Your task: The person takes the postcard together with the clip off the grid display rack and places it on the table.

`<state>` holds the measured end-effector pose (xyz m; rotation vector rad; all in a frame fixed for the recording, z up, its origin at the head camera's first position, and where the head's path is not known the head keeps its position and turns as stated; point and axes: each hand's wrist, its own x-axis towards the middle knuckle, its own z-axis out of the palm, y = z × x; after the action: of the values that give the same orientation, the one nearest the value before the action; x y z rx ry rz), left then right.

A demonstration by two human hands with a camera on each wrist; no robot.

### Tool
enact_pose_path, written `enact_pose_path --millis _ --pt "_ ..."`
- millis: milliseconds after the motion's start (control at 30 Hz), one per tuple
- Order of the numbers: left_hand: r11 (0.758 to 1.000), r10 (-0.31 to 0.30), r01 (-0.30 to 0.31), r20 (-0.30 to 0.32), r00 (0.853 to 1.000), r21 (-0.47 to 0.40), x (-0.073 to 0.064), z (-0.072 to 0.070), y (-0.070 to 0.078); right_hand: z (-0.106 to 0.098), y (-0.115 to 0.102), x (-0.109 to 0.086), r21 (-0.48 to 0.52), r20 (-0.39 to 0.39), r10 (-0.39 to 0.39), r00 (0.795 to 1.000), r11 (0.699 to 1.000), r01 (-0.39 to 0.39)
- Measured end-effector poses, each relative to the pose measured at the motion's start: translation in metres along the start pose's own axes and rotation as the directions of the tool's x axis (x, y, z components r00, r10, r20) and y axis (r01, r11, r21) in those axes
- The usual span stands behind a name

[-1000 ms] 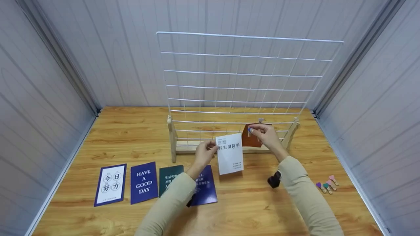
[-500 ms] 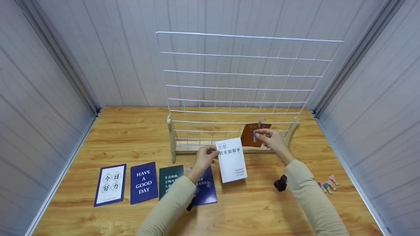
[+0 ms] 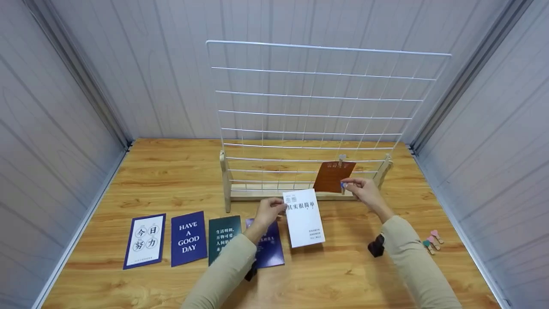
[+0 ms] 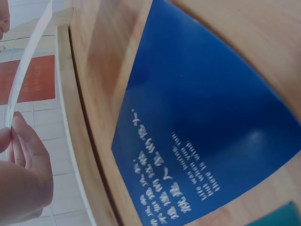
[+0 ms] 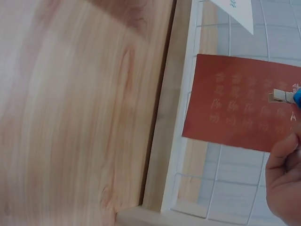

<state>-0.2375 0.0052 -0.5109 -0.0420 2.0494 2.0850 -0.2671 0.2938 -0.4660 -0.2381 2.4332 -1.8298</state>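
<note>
My left hand (image 3: 270, 211) pinches a white card (image 3: 304, 221) with dark Chinese lettering by its left edge, holding it up in front of the rack. The left wrist view shows this white card (image 4: 29, 56) nearly edge-on between thumb and fingers. My right hand (image 3: 363, 193) pinches a small wooden clothespin (image 5: 282, 96) with a blue top, its tip pointing away from the fingers. Behind it, a reddish-brown card (image 3: 333, 177) hangs on the white wire grid rack (image 3: 274, 115), held by a clothespin with a pale heart (image 3: 342, 158).
Several cards lie in a row at the left: a white one with a blue border (image 3: 145, 241), a blue one (image 3: 188, 238), a dark green one (image 3: 224, 236) and another blue one (image 4: 211, 108). Heart-topped clothespins (image 3: 432, 243) lie at the right. The rack has a wooden base (image 3: 257, 198).
Both hands have come down and nearer, the left with the white card, the right with the clothespin while shifting right. More of the reddish-brown card now shows.
</note>
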Motion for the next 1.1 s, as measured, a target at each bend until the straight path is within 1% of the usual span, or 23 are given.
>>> enact_pose_path --millis 67,167,333,467,567,733,867,1033,1100 --pt "1.000 -0.016 0.016 -0.002 1.000 -0.006 0.005 0.000 -0.010 -0.004 0.005 -0.002 0.004 0.014 0.011 1.000 1.000 -0.011" --pt "0.999 -0.046 0.046 -0.004 0.999 -0.022 0.005 0.001 -0.014 -0.010 0.013 -0.006 -0.030 0.014 0.022 1.000 0.999 -0.021" --pt "0.996 -0.084 0.084 -0.001 0.996 -0.044 0.005 0.003 -0.021 -0.021 0.024 -0.011 -0.075 0.007 0.073 0.997 0.995 -0.072" --pt "0.993 -0.115 0.115 -0.009 0.993 -0.021 0.006 0.006 -0.026 -0.031 0.034 -0.016 -0.101 0.028 0.105 0.994 0.990 -0.102" --pt "0.990 -0.140 0.140 -0.016 0.990 0.002 0.006 0.008 -0.031 -0.038 0.042 -0.020 -0.134 0.026 0.118 0.993 0.984 -0.114" --pt "0.983 -0.183 0.183 -0.027 0.983 -0.001 0.006 0.010 -0.038 -0.049 0.055 -0.029 -0.169 0.022 0.154 0.988 0.974 -0.148" --pt "0.980 -0.196 0.197 -0.040 0.980 0.000 0.006 0.010 -0.043 -0.056 0.062 -0.035 -0.186 0.020 0.180 0.983 0.967 -0.173" --pt "0.984 -0.177 0.177 -0.048 0.983 -0.002 0.005 0.010 -0.045 -0.065 0.069 -0.044 -0.210 0.011 0.209 0.978 0.956 -0.202" --pt "0.986 -0.165 0.165 -0.052 0.985 0.002 0.005 0.011 -0.046 -0.068 0.072 -0.049 -0.236 0.001 0.216 0.976 0.949 -0.210"
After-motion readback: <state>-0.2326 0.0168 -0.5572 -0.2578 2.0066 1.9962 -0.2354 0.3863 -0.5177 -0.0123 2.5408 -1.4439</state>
